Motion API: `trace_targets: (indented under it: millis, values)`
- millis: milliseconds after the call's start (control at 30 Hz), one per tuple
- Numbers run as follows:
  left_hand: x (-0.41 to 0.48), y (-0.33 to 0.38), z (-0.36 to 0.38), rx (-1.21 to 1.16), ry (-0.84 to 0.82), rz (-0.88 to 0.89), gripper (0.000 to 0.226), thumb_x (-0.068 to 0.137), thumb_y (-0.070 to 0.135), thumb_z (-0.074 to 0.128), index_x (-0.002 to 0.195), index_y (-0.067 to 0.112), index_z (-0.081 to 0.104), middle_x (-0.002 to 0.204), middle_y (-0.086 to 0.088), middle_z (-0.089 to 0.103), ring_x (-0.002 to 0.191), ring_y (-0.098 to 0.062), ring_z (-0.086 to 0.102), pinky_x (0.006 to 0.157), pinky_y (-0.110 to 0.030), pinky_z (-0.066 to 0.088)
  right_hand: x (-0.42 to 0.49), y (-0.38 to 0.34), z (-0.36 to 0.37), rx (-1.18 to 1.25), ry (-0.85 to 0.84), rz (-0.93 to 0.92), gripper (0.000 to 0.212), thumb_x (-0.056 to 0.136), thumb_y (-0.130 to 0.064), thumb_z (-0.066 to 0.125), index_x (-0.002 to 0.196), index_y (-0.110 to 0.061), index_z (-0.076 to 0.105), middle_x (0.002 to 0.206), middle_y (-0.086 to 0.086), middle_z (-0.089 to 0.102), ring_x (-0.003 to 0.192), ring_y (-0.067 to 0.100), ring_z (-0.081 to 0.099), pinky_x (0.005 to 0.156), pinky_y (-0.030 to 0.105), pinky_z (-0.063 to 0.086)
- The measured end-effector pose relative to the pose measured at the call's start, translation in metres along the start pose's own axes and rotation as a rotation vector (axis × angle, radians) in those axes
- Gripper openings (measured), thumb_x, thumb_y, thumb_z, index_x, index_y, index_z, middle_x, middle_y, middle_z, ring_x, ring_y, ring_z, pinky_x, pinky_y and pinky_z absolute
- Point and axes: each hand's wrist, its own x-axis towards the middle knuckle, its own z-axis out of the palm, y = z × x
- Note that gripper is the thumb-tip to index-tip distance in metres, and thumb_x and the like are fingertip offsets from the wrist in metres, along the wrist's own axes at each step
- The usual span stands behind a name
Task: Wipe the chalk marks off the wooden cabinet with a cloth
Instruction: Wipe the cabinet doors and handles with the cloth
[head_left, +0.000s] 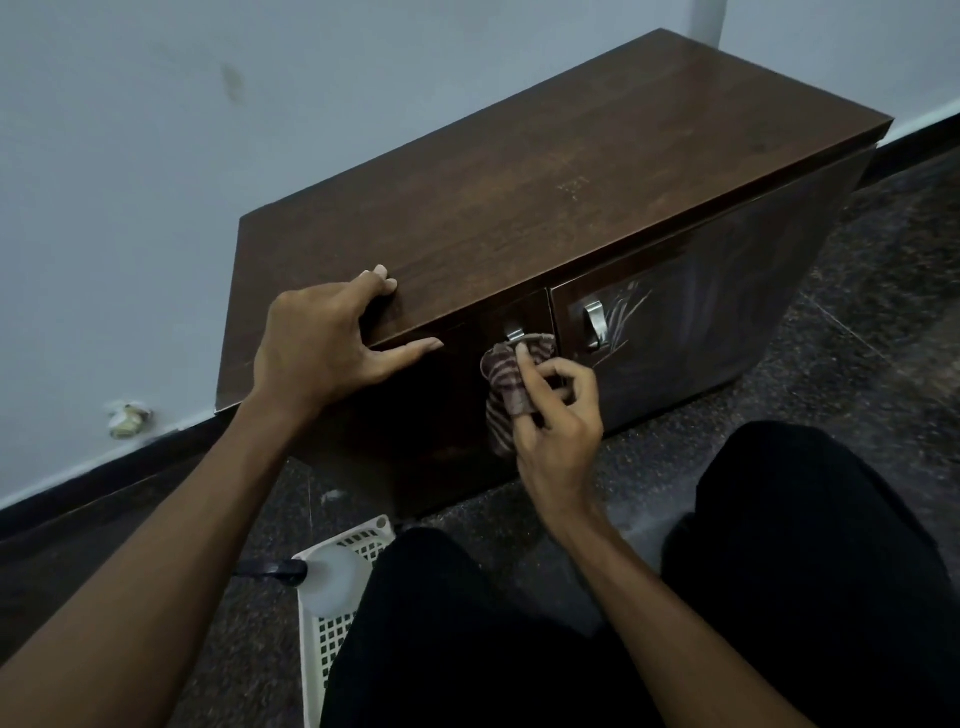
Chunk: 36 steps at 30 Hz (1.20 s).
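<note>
Nearest: white basket (332, 639) on the floor w/ a pale bottle (332, 579) in it, by the person's knees. Right hand (558, 415), grip closed round a striped cloth (506, 387), pressing it vs the left door just under its metal handle (513, 331). Left hand (324, 345) spread open, holding nothing, braced on the cabinet (545, 171) top's front edge. Chalk marks (626, 312) streak the right door around its handle.
</note>
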Motion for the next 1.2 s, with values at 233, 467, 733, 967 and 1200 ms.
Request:
trace_targets:
  millis: [233, 467, 733, 967, 1200]
  values:
    - [0.000, -0.002, 0.002, -0.022, 0.012, -0.001, 0.071, 0.077, 0.074, 0.068, 0.112, 0.012, 0.072, 0.119, -0.002, 0.074, 0.099, -0.020, 0.075, 0.078, -0.041, 0.061, 0.027, -0.023, 0.005, -0.027, 0.084, 0.009, 0.040, 0.087, -0.001, 0.070, 0.127, -0.007, 0.065, 0.106, 0.007, 0.056, 0.086, 0.011, 0.051, 0.075, 0.014, 0.047]
    - [-0.001, -0.002, 0.003, -0.008, 0.022, -0.005, 0.074, 0.076, 0.077, 0.066, 0.113, 0.014, 0.071, 0.118, -0.004, 0.074, 0.093, -0.023, 0.076, 0.076, -0.041, 0.060, -0.020, 0.013, 0.003, -0.074, 0.024, 0.035, 0.039, 0.089, 0.002, 0.068, 0.127, -0.007, 0.065, 0.110, 0.008, 0.058, 0.092, 0.019, 0.057, 0.072, 0.026, 0.052]
    - [-0.001, -0.002, 0.002, -0.019, 0.028, 0.001, 0.074, 0.076, 0.075, 0.068, 0.114, 0.012, 0.072, 0.118, -0.004, 0.074, 0.096, -0.022, 0.075, 0.079, -0.040, 0.061, -0.012, 0.024, -0.008, 0.006, 0.061, 0.321, 0.036, 0.084, 0.007, 0.069, 0.119, 0.002, 0.068, 0.107, 0.006, 0.061, 0.098, 0.003, 0.055, 0.082, 0.005, 0.047]
    - [0.000, -0.002, 0.003, -0.017, 0.022, -0.007, 0.075, 0.076, 0.076, 0.067, 0.114, 0.012, 0.072, 0.118, -0.003, 0.074, 0.097, -0.022, 0.075, 0.078, -0.041, 0.061, 0.030, -0.011, -0.013, 0.068, 0.161, 0.057, 0.035, 0.090, -0.002, 0.068, 0.125, -0.001, 0.065, 0.104, 0.011, 0.063, 0.096, 0.016, 0.062, 0.087, 0.019, 0.052]
    - [-0.001, -0.002, 0.003, -0.030, 0.022, -0.018, 0.074, 0.075, 0.075, 0.068, 0.114, 0.012, 0.072, 0.120, -0.004, 0.074, 0.098, -0.022, 0.075, 0.079, -0.042, 0.061, 0.037, -0.015, -0.013, -0.093, 0.079, -0.166, 0.029, 0.088, -0.005, 0.071, 0.117, -0.007, 0.072, 0.099, 0.008, 0.067, 0.088, 0.023, 0.064, 0.078, 0.031, 0.055]
